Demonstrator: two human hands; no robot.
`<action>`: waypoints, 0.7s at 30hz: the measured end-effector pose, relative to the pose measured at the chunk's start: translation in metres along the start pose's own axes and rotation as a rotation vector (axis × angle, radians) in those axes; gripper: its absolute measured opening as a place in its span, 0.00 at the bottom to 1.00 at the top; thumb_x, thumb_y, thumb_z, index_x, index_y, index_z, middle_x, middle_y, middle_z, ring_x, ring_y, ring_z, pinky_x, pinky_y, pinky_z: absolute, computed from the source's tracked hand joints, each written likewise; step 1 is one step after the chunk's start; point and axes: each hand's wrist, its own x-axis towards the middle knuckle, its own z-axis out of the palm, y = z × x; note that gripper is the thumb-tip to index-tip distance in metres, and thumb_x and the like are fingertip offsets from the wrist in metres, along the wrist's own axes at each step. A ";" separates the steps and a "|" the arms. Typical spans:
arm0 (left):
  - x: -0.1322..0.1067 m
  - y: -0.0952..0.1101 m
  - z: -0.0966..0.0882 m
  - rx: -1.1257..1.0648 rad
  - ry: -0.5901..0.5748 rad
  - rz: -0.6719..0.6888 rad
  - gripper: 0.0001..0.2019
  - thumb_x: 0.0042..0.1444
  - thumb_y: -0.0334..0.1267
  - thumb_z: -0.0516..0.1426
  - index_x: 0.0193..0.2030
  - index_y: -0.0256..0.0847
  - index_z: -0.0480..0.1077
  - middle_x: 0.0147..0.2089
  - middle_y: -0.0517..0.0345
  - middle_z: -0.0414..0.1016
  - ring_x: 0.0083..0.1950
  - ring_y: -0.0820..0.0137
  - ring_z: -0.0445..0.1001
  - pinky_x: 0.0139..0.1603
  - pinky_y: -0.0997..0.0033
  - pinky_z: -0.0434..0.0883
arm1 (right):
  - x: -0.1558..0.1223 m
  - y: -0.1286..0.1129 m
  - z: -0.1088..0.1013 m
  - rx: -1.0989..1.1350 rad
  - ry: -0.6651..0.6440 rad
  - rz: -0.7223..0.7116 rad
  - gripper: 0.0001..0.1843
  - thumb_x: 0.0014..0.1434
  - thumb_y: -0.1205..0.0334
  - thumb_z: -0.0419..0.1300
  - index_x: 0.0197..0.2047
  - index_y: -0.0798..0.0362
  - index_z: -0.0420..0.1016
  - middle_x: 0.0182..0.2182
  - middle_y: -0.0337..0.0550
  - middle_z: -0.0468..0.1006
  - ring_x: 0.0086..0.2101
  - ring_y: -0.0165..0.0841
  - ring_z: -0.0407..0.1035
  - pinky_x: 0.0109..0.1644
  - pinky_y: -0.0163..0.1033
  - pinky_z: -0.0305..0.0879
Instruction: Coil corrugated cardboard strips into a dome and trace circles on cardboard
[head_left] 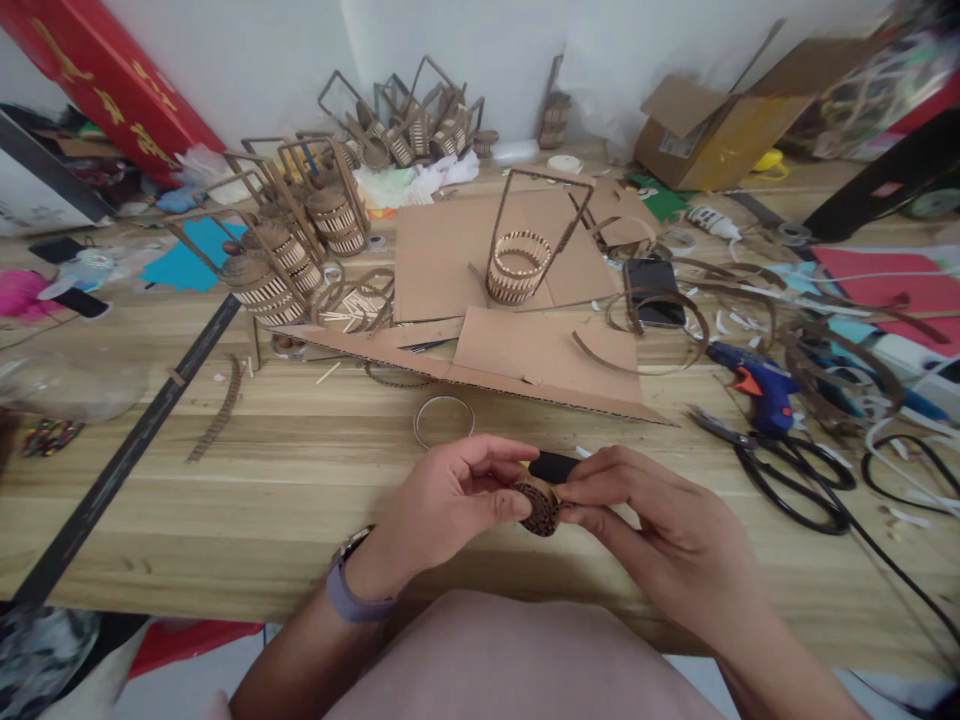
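Seemingly, the corrugated cardboard coil is well along: its strip already lies in a compact round, fluted layers showing on the face, while the outer end looks not yet fastened. It is held above the wooden table, on the near side of the open handled basket. The left hand grips it with thumb on the face and fingers behind; the right hand pinches its edge between thumb and forefinger.

The basket has a cylindrical wall of pale slats, an angular brown handle and no cover. Left of it, similar slatted baskets look further finished, topped with flat brown rounds. Beneath it is smooth flat cardboard; to its right and nearer lie a blue plastic glue gun and black-handled scissors.
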 end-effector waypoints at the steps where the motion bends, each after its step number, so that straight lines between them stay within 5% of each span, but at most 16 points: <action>1: -0.001 0.000 0.000 0.031 -0.008 0.011 0.19 0.51 0.37 0.68 0.50 0.40 0.77 0.38 0.55 0.80 0.38 0.66 0.78 0.43 0.65 0.72 | 0.001 0.000 0.000 0.025 -0.004 0.005 0.07 0.63 0.66 0.61 0.34 0.46 0.77 0.27 0.37 0.81 0.29 0.31 0.77 0.29 0.34 0.72; 5: -0.007 0.003 0.000 0.156 -0.017 0.072 0.19 0.52 0.38 0.67 0.52 0.42 0.76 0.39 0.55 0.80 0.41 0.64 0.78 0.46 0.64 0.72 | 0.004 0.000 -0.002 0.086 -0.031 0.096 0.09 0.59 0.60 0.66 0.27 0.47 0.76 0.23 0.35 0.77 0.25 0.30 0.73 0.28 0.34 0.68; 9: -0.012 0.017 0.006 0.383 -0.030 0.141 0.17 0.54 0.31 0.65 0.51 0.44 0.75 0.38 0.58 0.82 0.41 0.66 0.79 0.45 0.68 0.70 | 0.009 -0.001 -0.007 0.132 -0.175 0.339 0.13 0.51 0.57 0.70 0.22 0.49 0.71 0.22 0.34 0.73 0.23 0.30 0.68 0.26 0.35 0.65; 15: -0.011 0.030 0.010 0.614 -0.088 0.232 0.12 0.54 0.26 0.63 0.41 0.47 0.77 0.38 0.59 0.82 0.41 0.64 0.78 0.48 0.66 0.67 | 0.015 0.004 -0.007 0.305 -0.380 0.515 0.13 0.46 0.61 0.73 0.28 0.48 0.71 0.23 0.31 0.70 0.26 0.30 0.65 0.27 0.34 0.61; 18: -0.005 0.020 0.004 0.346 -0.083 0.183 0.07 0.55 0.30 0.65 0.39 0.44 0.74 0.39 0.58 0.80 0.41 0.66 0.77 0.46 0.67 0.68 | 0.011 0.012 -0.002 0.370 -0.297 0.408 0.18 0.50 0.50 0.72 0.41 0.47 0.76 0.28 0.34 0.72 0.29 0.32 0.68 0.32 0.37 0.67; 21: 0.003 0.004 -0.002 -0.133 -0.161 0.068 0.15 0.53 0.41 0.69 0.41 0.43 0.68 0.36 0.59 0.77 0.35 0.71 0.75 0.39 0.71 0.69 | 0.007 0.018 0.003 0.304 -0.176 0.176 0.24 0.56 0.38 0.65 0.50 0.43 0.79 0.32 0.38 0.72 0.33 0.33 0.68 0.36 0.39 0.69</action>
